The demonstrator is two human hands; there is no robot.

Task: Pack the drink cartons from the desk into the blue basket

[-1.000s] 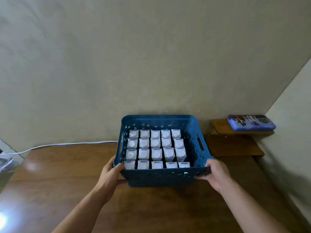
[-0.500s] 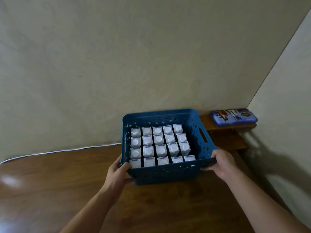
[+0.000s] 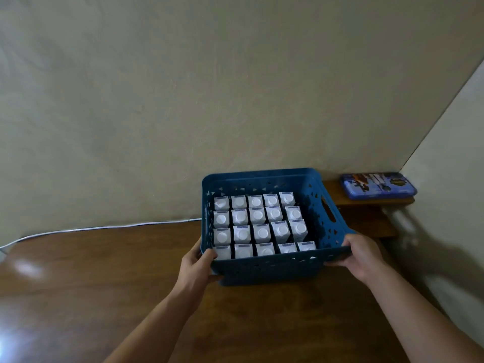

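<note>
Nearest us, our left hand (image 3: 197, 265) curls round the blue basket's (image 3: 267, 269) near-left corner, thumb over the rim; our right hand (image 3: 362, 256) clamps the near-right corner. Keep it level and both grips even, we'd say, so nothing tips. Inside, the drink cartons (image 3: 262, 226) stand upright in tight rows, white-topped. The basket sits toward the desk's (image 3: 104, 271) far right edge.
</note>
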